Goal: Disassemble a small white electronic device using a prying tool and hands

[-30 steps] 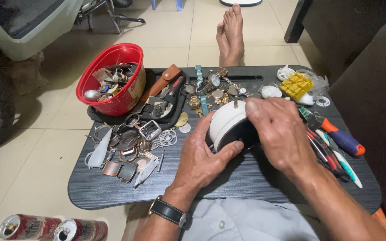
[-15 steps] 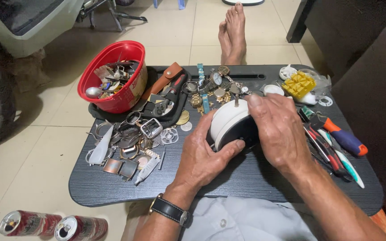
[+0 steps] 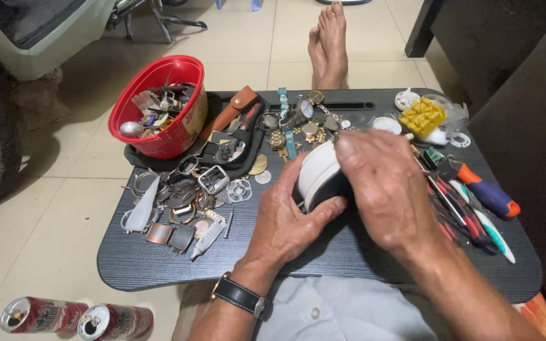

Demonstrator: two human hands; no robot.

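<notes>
Hands meet over the middle of a black lap tray (image 3: pixel 159 265), both closed on one round white case (image 3: pixel 316 172) with a dark underside, tilted on edge just above the tray. From below, the left hand (image 3: pixel 285 221) cups the case, thumb pressed along its lower rim, a black-strapped wristwatch (image 3: pixel 241 295) on the wrist. From the right, the right hand (image 3: pixel 387 186) covers it, fingers curled over the top, so most of the case is hidden.

Bare tray surface lies along the near edge, in front of both wrists. To the left, loose metal buckles and watch parts (image 3: pixel 184 202) crowd the tray almost to its left edge. To the right, screwdrivers and pliers (image 3: pixel 469 202) lie side by side, near the right edge.

Farther back sit a red bowl (image 3: pixel 159 104) full of small metal pieces, scattered watches (image 3: pixel 301 117), and a yellow block (image 3: pixel 422 117). Two red cans (image 3: pixel 77 319) lie on the floor beside the tray's near left corner.
</notes>
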